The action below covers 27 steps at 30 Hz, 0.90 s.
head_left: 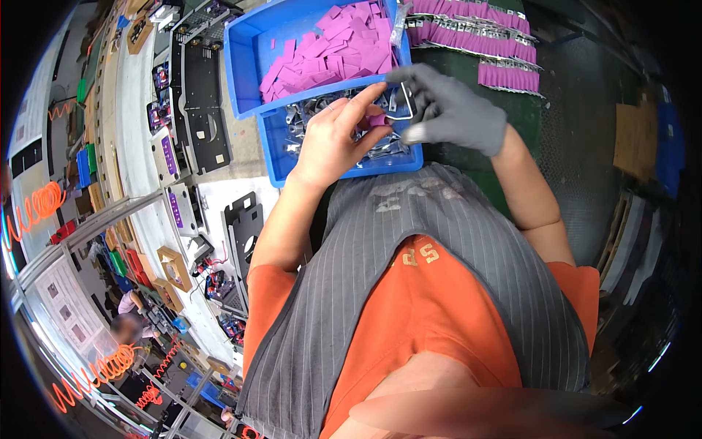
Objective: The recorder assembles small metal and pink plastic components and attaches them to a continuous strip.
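My bare left hand (330, 139) is closed over the near blue bin, with a small purple strip (378, 120) between thumb and fingers. Facing it, my right hand (461, 115) wears a grey glove. Its curled fingers grip a shiny bent metal bracket (401, 115) close to the purple strip. Whether strip and bracket touch is hard to tell. Beneath both hands, the near blue bin (273, 150) holds many loose metal brackets. A larger blue bin (243, 69) behind it contains a heap of flat purple pieces (344, 47).
Rows of metal parts with purple pieces (504, 47) lie on a dark green surface at the far right. A clear plastic bag (399, 25) hangs by the large bin's right edge. Black metal panels (205, 110) stand to the left. Another person (130, 322) is at the far left.
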Tool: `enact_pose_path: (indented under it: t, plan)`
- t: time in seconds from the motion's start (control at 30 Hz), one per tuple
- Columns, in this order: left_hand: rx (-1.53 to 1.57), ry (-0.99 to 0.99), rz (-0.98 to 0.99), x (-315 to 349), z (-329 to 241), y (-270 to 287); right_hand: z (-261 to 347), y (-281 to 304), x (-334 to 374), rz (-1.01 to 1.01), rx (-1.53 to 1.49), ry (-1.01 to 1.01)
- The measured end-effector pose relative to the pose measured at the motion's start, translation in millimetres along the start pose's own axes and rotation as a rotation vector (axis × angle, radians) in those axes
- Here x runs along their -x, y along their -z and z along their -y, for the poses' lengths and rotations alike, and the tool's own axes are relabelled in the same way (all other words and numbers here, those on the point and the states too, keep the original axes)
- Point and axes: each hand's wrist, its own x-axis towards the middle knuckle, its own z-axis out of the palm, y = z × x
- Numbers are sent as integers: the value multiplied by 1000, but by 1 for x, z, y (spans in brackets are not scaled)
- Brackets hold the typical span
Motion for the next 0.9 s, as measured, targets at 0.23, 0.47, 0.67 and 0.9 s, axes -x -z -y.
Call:
enact_pose_path:
  t: [0.23,0.47,0.67,0.9]
  plan:
    - [77,-104,153,-4,-7,-6,-1,22,2,133,489,229]
    - [38,-42,10,8,-4,-15,-56,47,30,-129,331,73]
    - [66,128,201,37,11,-39,-185,92,62,-546,1181,-190]
    - [207,289,301,57,7,-40,-200,92,52,-766,1299,-481]
